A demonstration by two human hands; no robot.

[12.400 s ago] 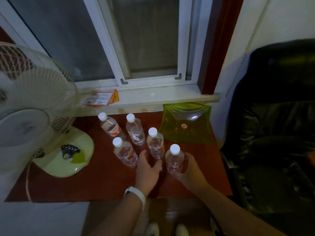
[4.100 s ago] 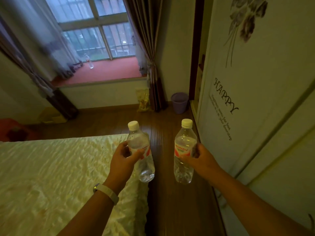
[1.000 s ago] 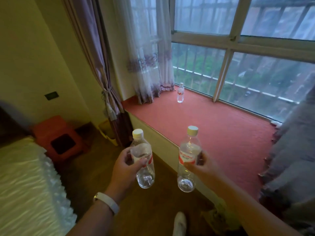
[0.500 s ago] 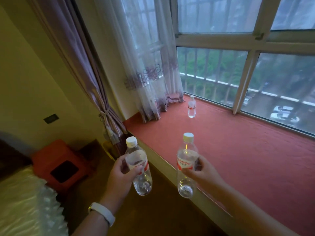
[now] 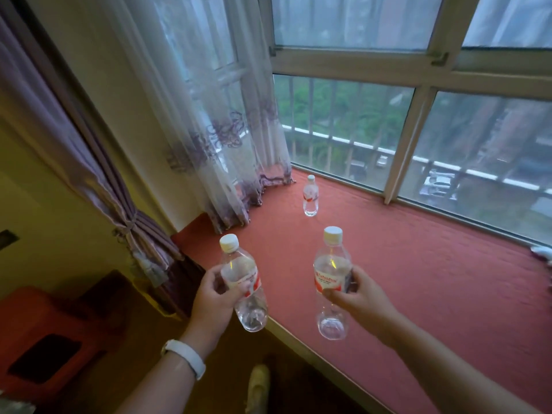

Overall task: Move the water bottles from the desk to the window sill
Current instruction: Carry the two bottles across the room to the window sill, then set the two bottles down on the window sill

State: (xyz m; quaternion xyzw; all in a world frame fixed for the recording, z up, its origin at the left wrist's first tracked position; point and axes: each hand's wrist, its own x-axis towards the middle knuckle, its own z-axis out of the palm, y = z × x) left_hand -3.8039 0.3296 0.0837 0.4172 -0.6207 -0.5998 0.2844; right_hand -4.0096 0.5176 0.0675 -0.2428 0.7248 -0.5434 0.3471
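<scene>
My left hand point(image 5: 212, 300) grips a clear water bottle point(image 5: 242, 282) with a white cap and red label, tilted slightly, held over the front edge of the red window sill point(image 5: 418, 279). My right hand point(image 5: 357, 297) grips a second bottle point(image 5: 331, 282), upright, above the sill's near part. A third bottle point(image 5: 310, 196) stands upright on the sill farther back, close to the window glass and the sheer curtain.
A sheer white curtain point(image 5: 215, 121) with purple trim hangs down onto the sill's left end. A tied purple drape point(image 5: 89, 162) hangs at the left wall. A red stool point(image 5: 50, 339) stands on the floor at lower left. The barred window point(image 5: 418, 130) bounds the sill behind.
I have stepped closer to the sill. Both hands have carried their bottles forward, and the bottle in my right hand now hangs over the sill's surface.
</scene>
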